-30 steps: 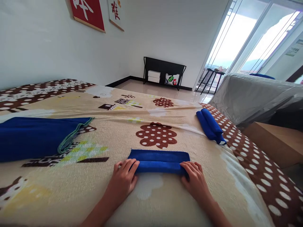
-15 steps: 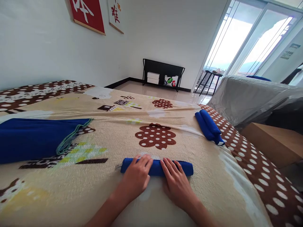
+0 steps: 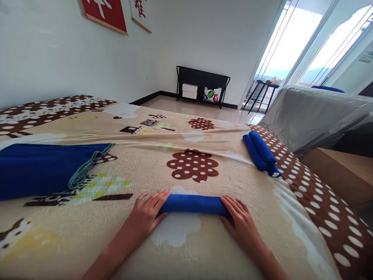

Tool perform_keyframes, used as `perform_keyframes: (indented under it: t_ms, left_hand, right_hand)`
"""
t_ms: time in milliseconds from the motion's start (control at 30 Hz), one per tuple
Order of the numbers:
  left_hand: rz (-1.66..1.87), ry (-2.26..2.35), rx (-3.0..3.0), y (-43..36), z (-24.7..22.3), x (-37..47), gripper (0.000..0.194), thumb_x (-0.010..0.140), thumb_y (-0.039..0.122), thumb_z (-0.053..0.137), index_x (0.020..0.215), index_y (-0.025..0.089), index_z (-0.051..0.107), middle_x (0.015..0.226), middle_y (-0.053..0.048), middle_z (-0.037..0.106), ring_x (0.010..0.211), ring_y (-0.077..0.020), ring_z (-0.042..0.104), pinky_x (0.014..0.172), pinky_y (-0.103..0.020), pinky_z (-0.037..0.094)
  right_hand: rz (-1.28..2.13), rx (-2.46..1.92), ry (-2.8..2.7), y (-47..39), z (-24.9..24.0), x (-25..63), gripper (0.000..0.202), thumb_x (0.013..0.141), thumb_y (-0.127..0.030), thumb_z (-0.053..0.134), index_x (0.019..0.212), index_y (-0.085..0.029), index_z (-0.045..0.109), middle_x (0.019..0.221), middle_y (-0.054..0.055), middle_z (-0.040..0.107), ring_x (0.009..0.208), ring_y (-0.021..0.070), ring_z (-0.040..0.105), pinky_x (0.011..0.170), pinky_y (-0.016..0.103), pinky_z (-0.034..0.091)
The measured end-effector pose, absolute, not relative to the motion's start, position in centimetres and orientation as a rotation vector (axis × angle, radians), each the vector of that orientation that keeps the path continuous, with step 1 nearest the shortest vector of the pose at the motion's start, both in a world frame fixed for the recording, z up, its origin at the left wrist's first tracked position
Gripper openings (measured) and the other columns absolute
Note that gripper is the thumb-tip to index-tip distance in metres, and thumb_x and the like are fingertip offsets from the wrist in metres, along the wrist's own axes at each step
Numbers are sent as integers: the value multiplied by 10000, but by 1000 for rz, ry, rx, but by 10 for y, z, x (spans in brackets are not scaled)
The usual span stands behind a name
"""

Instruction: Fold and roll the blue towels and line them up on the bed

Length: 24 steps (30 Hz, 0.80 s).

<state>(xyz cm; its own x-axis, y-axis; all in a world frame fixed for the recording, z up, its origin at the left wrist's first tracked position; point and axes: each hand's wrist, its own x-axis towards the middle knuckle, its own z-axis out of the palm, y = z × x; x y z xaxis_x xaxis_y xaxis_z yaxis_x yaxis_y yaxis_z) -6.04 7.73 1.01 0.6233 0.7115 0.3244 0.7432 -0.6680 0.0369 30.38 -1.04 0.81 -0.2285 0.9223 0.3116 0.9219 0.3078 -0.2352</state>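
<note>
A rolled blue towel (image 3: pixel 194 204) lies crosswise on the patterned blanket (image 3: pixel 250 229) in front of me. My left hand (image 3: pixel 151 208) grips its left end, fingers over the top and thumb along the near side. At the opposite end, my right hand (image 3: pixel 237 212) holds the roll the same way. Both tips of the roll are hidden under my hands. To the left a flat blue towel (image 3: pixel 43 169) with a green stitched edge is spread out. Two blue rolls (image 3: pixel 260 151), side by side, rest near the blanket's right border, one with a small white label.
A cardboard box (image 3: pixel 340 171) and a plastic-covered piece of furniture (image 3: pixel 317 112) stand beyond the right edge. Against the far wall is a black rack (image 3: pixel 201 79) holding white boxes. A black stool (image 3: pixel 260 95) stands by the glass door.
My hands have moved apart, from the middle of the rolled towel out to its two ends. The camera view has shifted slightly.
</note>
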Motion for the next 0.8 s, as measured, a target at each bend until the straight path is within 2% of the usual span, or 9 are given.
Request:
perform_keyframes:
  t_ms: [100, 233, 433, 533, 600, 667, 733, 800]
  left_hand:
    - [-423, -1318, -2821, 89, 11, -55, 445, 969, 355, 523, 1402, 264, 479, 1411, -72, 586, 1266, -248, 542, 1038, -438, 307]
    - [-415, -1355, -2808, 97, 19, -53, 400, 957, 301, 519, 1355, 255, 529, 1383, -100, 584, 1264, -272, 521, 1024, -443, 337]
    - [-405, -1398, -2819, 103, 33, -52, 428, 897, 484, 578, 1235, 223, 599, 1225, -126, 610, 1153, -297, 545, 984, -459, 382]
    - [-398, -1401, -2868, 112, 41, -49, 427, 865, 516, 604, 1136, 186, 627, 1162, -127, 636, 1114, -297, 562, 960, -444, 401]
    - [-403, -1397, -2911, 117, 49, -48, 384, 860, 492, 613, 1070, 173, 637, 1122, -122, 656, 1090, -295, 575, 960, -439, 403]
    - [-413, -1393, -2963, 118, 57, -48, 314, 858, 441, 616, 1027, 178, 642, 1085, -103, 676, 1054, -278, 595, 967, -425, 404]
    - [-422, -1397, -3026, 111, 65, -47, 260, 836, 381, 632, 1019, 198, 645, 1058, -73, 696, 1012, -254, 621, 959, -396, 419]
    - [-422, -1418, -3085, 98, 70, -44, 267, 793, 335, 658, 1035, 223, 648, 1037, -45, 711, 985, -242, 639, 920, -367, 451]
  right_hand:
    - [204, -1664, -2139, 1, 15, 304, 454, 946, -278, 551, 1394, -220, 503, 1412, 81, 564, 1314, 239, 510, 1135, 492, 341]
    - [288, -1622, -2141, 15, 28, 311, 446, 888, -329, 655, 1323, -268, 572, 1302, 43, 634, 1221, 210, 568, 1098, 421, 394]
    - [348, -1572, -2118, 25, 38, 314, 415, 815, -302, 710, 1224, -272, 642, 1186, 54, 665, 1127, 223, 595, 1032, 407, 432]
    - [396, -1567, -2096, 31, 41, 314, 421, 795, -287, 703, 1211, -250, 652, 1142, 69, 682, 1099, 237, 609, 988, 396, 454]
    - [429, -1584, -2060, 34, 48, 316, 456, 791, -289, 690, 1240, -240, 630, 1116, 67, 692, 1057, 238, 630, 942, 387, 476]
    - [469, -1593, -2026, 34, 61, 319, 481, 783, -311, 697, 1252, -247, 614, 1019, 36, 705, 930, 215, 659, 846, 349, 507]
    - [516, -1575, -2003, 30, 82, 325, 438, 768, -333, 719, 1191, -253, 639, 900, -6, 698, 797, 177, 653, 743, 293, 514]
    - [555, -1536, -1985, 22, 109, 331, 368, 773, -363, 729, 1117, -252, 663, 880, -22, 687, 760, 152, 637, 695, 257, 511]
